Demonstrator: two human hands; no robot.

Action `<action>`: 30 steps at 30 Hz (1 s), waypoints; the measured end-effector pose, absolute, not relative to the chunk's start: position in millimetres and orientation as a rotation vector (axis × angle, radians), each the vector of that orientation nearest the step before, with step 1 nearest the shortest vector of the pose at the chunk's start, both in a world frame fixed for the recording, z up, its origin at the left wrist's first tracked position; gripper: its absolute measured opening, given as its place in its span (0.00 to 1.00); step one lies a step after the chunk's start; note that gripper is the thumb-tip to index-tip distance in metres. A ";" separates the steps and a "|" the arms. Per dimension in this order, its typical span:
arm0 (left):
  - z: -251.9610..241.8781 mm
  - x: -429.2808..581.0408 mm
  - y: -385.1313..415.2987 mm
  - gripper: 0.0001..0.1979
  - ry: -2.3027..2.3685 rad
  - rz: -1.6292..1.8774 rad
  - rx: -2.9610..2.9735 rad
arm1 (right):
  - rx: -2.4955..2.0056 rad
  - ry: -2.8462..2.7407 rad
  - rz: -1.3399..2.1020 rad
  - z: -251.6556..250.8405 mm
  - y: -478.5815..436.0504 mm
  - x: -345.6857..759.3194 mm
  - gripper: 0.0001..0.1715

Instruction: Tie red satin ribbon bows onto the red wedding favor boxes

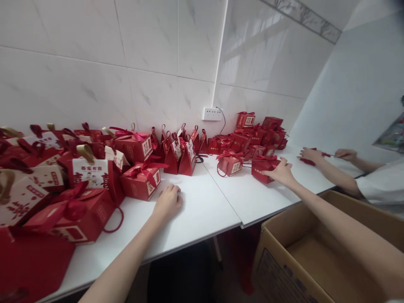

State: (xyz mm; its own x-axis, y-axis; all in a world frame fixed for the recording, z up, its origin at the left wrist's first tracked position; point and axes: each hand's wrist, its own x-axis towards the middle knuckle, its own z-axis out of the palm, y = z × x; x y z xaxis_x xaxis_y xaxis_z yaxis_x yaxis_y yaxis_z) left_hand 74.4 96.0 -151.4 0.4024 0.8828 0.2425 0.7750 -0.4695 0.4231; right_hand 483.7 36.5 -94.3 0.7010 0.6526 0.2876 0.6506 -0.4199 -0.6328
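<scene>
Cardboard carton [274, 261], open-topped, sits below & nearer than R hand [282, 171], under that forearm. R hand's part-closed, thumb & fingers gripping a red gift box [261, 171], ribbon on top, over white tabletop [195, 206]. L hand [168, 202] rests on same top, fingers loosely curled; palm hidden, can't tell if it's got hold of anything. Bow-tied box [137, 185] just left of it. Rope-handled box [232, 165] btwn hands, nearer R. Co-worker's hands [311, 155] right of R hand.
</scene>
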 end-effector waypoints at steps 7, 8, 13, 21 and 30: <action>-152.3 66.4 84.7 0.10 1.334 0.872 2.214 | -1.627 -1.558 -0.170 -50.1 -17.8 370.0 0.61; -151.9 63.4 81.5 0.10 1.314 0.921 2.165 | -1.520 -1.631 -0.071 -49.1 -18.7 349.7 0.59; -149.8 30.6 50.3 0.13 1.302 1.205 1.845 | -1.162 -1.884 0.593 -82.4 -12.5 266.3 0.56; -134.7 -15.6 4.2 0.23 1.156 1.224 1.500 | -1.239 -1.943 1.008 -114.8 -9.1 241.7 0.62; -118.5 -0.9 14.3 0.20 1.129 0.955 1.518 | -1.396 -1.746 1.301 -98.7 -8.3 250.9 0.31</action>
